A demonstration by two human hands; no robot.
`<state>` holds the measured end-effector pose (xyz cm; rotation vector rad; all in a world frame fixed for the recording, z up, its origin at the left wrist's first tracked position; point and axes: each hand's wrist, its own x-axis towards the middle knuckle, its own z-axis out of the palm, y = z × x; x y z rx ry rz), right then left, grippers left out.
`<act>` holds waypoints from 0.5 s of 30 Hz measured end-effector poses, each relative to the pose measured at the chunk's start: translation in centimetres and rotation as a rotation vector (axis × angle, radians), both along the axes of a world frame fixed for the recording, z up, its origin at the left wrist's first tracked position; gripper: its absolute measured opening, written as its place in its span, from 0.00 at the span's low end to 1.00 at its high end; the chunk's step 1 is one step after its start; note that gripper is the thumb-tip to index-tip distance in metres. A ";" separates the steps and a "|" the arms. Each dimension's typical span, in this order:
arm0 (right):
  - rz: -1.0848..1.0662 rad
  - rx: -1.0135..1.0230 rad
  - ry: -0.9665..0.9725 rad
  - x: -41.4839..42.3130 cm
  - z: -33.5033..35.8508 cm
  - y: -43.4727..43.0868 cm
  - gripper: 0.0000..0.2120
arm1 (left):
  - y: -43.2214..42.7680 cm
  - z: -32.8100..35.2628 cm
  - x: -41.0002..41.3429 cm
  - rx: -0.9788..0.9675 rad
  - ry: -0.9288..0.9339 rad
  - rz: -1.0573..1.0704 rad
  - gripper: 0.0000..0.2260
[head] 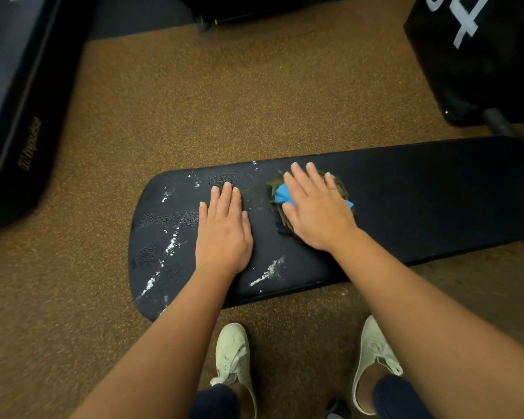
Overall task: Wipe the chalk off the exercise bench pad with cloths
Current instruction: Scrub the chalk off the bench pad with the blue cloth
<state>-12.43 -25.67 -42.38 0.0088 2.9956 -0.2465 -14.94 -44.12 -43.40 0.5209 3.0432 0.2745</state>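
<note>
Presses down flat on the cloths with the right grip (318, 207), fingers straight and spread, not curled round anything. Under that palm, a blue cloth (282, 196) bunched up on a dark green cloth (275, 182), both lying near the middle of the bench pad (436, 192). Rests the left grip (224, 231) flat and open too, right on the bare pad, holding nothing, just beside the cloths.

Lots of white chalk (171, 244) out past the left grip, on the round end of the bench, plus one streak near the front edge. Looks clean on the long part past the right grip. Brown floor (224, 101) all around, white shoes (233, 352) close by.

Could slip off the cloths, with only a flat palm pinning them. Could smear chalk with the bare left palm. Could sweep chalk over the edge onto the floor and shoes if pushed too fast.
</note>
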 end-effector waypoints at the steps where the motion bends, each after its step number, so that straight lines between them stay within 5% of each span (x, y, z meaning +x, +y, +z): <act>1: -0.089 0.016 -0.011 -0.4 0.0 -0.8 0.29 | 0.0 0.0 0.0 -0.001 -0.003 0.001 0.27; 3: -0.149 0.012 -0.001 -0.7 0.1 -2.9 0.29 | 0.0 0.0 -0.1 -0.007 -0.006 -0.001 0.25; 8: 0.119 -0.004 0.017 0.1 0.2 -2.2 0.28 | -0.2 -0.2 -0.2 -0.009 0.001 -0.008 0.24; 12: -0.160 0.013 0.040 -1.9 -0.2 -3.6 0.29 | -0.3 -0.5 -0.4 -0.019 0.011 -0.016 0.27; 15: -0.035 0.000 0.054 -1.0 -0.5 -5.1 0.29 | -0.3 -0.5 -0.3 -0.005 0.003 -0.020 0.27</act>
